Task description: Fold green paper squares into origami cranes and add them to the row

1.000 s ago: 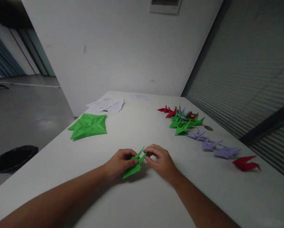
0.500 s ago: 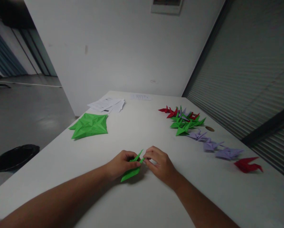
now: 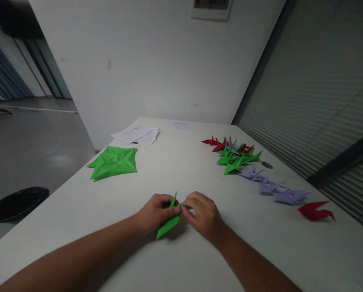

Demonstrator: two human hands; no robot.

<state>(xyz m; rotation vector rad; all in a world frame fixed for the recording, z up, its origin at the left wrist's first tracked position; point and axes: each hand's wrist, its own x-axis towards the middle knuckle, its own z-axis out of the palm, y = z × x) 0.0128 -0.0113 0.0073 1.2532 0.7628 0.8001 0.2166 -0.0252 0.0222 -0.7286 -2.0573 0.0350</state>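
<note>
A green origami crane (image 3: 168, 225) is between my two hands, just above the front of the white table. My left hand (image 3: 156, 211) is closed on its body, thumb on the near side, with one pointed end sticking up and a broad flap hanging toward me. My right hand (image 3: 201, 211) pinches a narrow tip on the crane's right side between thumb and forefinger. Those fingers partly hide the tip.
Green creased sheets (image 3: 116, 162) lie on the table's left, with white papers (image 3: 135, 135) behind them. Folded green cranes (image 3: 236, 162), purple cranes (image 3: 291, 197) and a red crane (image 3: 316, 211) line the right side. A black-lined bin (image 3: 18, 204) stands left of the table.
The crane has turned slightly in my left hand, its raised point now steeper. My right fingers have shifted a little left and closer to its body. The view has tilted slightly.
</note>
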